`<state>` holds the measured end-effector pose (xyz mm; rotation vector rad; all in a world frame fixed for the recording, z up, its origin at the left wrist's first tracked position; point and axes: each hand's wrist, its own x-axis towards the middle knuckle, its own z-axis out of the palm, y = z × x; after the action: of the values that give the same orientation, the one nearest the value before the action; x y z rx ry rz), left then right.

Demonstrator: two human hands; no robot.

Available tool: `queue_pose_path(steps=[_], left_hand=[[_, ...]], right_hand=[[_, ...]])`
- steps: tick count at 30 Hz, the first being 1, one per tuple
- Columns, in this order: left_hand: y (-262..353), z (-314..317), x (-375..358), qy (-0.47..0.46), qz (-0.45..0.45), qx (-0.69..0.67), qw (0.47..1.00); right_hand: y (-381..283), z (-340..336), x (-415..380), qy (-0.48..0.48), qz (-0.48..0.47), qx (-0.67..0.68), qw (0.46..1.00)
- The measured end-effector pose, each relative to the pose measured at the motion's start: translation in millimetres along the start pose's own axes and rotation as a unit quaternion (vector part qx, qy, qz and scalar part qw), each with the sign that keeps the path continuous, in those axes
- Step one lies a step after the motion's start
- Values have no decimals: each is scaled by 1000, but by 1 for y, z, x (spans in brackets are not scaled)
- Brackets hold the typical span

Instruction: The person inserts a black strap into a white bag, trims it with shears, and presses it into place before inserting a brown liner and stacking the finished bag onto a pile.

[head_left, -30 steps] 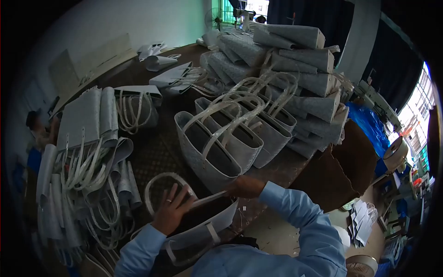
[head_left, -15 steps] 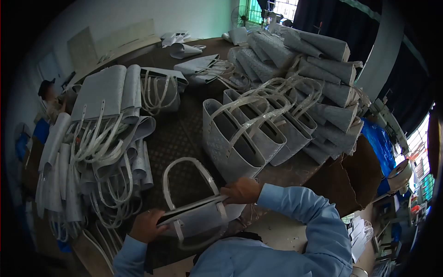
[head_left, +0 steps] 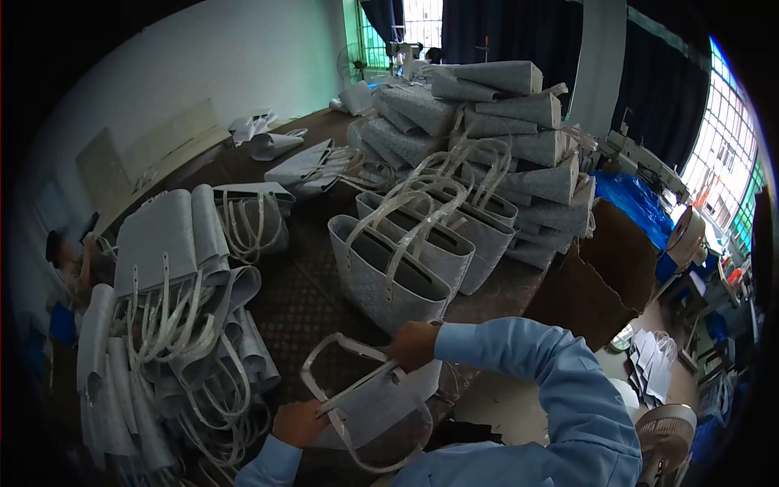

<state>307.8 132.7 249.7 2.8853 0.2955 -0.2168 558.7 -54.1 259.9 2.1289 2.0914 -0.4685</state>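
A pale grey tote bag [head_left: 377, 410] with two light handles lies tilted at the table's near edge, its opening edge facing up. My left hand [head_left: 300, 423] grips the left end of its top edge, fingers closed. At the other end of that edge, my right hand [head_left: 414, 346] is closed on the rim near a handle's base. One handle loops beyond the bag, the other hangs over its near side. Just past my right hand stands an upright grey tote [head_left: 389, 272] with its mouth open, the first of several in a row.
Stacked grey bags [head_left: 162, 235] with dangling handles cover the left side. A tall pile of folded bags [head_left: 519, 146] rises at the back right. A brown carton [head_left: 600, 276], blue plastic [head_left: 633, 203] and a fan [head_left: 665, 434] are at right. A person [head_left: 73, 264] is at far left.
The camera view has shifted to the right. The held bag is tilted more, and its near handle has swung right. Both hands still hold its top edge.
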Motion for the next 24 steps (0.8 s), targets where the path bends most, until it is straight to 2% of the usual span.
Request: queue_pose_path(steps=[2,4,6,7,9,11,12,14,16,20,22,23,24], left_hand=[[-3,10,-14,-10,26,-16,999],[1,12,-22,-37,44,-39,998],[13,14,-36,-51,41,57,996],[17,16,-43,-67,39,53,996],[8,16,-52,80,48,49,994],[-13,27,-74,130,51,59,988],[-8,28,-76,120,28,73,990],[-2,25,-74,42,-69,44,996],[19,22,-82,136,1,-15,991],[128,-38,-110,170,-9,14,985],[153,-61,-114,261,-74,-265,925],[164,-62,-100,251,-68,-261,930],[174,-63,-83,248,1,-344,906]], right_hand=[[-5,0,-19,-2,1,-12,1000],[-25,15,-44,28,-46,0,999],[-24,26,-45,20,-53,-26,998],[-23,33,-46,14,-60,-58,996],[-15,32,-59,72,-25,-39,996],[4,33,-72,98,-25,-30,994],[-1,24,-78,52,-6,-54,997],[7,44,-79,165,-76,-47,982],[2,51,-98,184,-73,-38,980],[9,72,-185,259,-76,-13,963],[13,87,-237,417,-75,53,904],[13,95,-263,421,-65,59,903],[11,101,-286,446,-46,74,891]])
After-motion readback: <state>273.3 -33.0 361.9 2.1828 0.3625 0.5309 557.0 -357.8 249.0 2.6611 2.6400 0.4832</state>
